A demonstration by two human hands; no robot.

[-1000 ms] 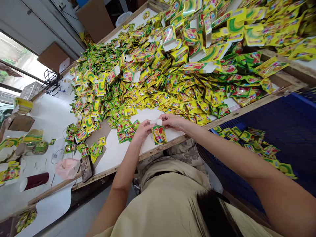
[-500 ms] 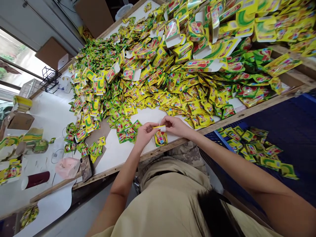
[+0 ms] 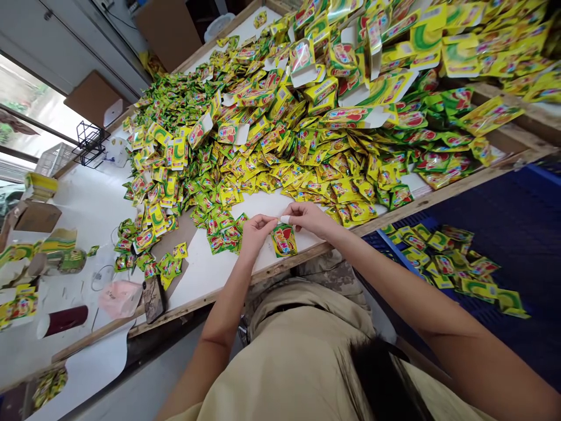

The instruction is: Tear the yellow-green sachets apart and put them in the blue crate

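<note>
A small yellow and green packet box [image 3: 284, 240] stands upright near the table's front edge, its white flap at the top between my hands. My left hand [image 3: 258, 231] pinches the top left corner of the box. My right hand [image 3: 307, 218] has thumb and fingers closed on the white flap at the top right. Just left of them lies a small group of green sachets [image 3: 224, 234]. Behind my hands rises a big heap of yellow sachets [image 3: 263, 169], with several open boxes [image 3: 302, 61] on top.
A blue crate [image 3: 517, 234] with several packets stands below the table on the right. A phone [image 3: 154, 298], a pink bag [image 3: 120, 298] and a dark red roll [image 3: 65, 321] lie at the left. The wooden edge [image 3: 272, 270] runs before me.
The white flap between my hands shows less than before, and the box now shows a red and green face. My right hand has shifted slightly left.
</note>
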